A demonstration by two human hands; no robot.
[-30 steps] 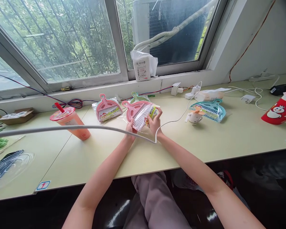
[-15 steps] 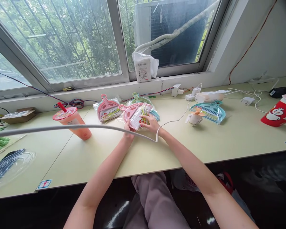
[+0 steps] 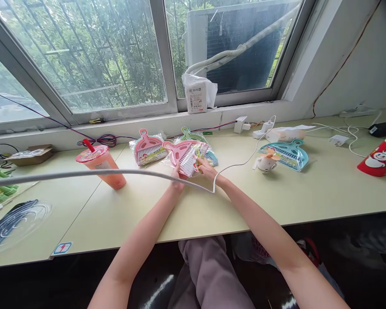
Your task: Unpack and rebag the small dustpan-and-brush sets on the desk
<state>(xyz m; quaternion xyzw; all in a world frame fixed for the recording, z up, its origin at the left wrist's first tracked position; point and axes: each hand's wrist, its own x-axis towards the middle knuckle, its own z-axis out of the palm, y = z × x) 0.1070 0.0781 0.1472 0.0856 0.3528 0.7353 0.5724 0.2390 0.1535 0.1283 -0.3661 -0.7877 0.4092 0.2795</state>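
Both my hands hold a pink mini broom-and-dustpan set in a clear plastic wrapper (image 3: 184, 155), low over the pale green desk (image 3: 212, 206). My left hand (image 3: 176, 180) pinches the wrapper's near left edge. My right hand (image 3: 208, 170) grips its near right corner by the printed label. A second pink packaged set (image 3: 147, 148) lies just to the left. A green and blue packaged set (image 3: 193, 135) lies behind, partly covered. A white cable (image 3: 116, 173) crosses over both wrists.
A pink drink cup with a red straw (image 3: 101, 165) stands at the left. A small white fan (image 3: 265, 161) and a teal packaged set (image 3: 287, 151) lie to the right, a red cup (image 3: 380, 158) at the far right. Chargers and cables line the back wall under the window.
The pink set was raised and tilted up in my hands a second ago. It has come down close to the desk, and my right hand has shifted to its near right corner.
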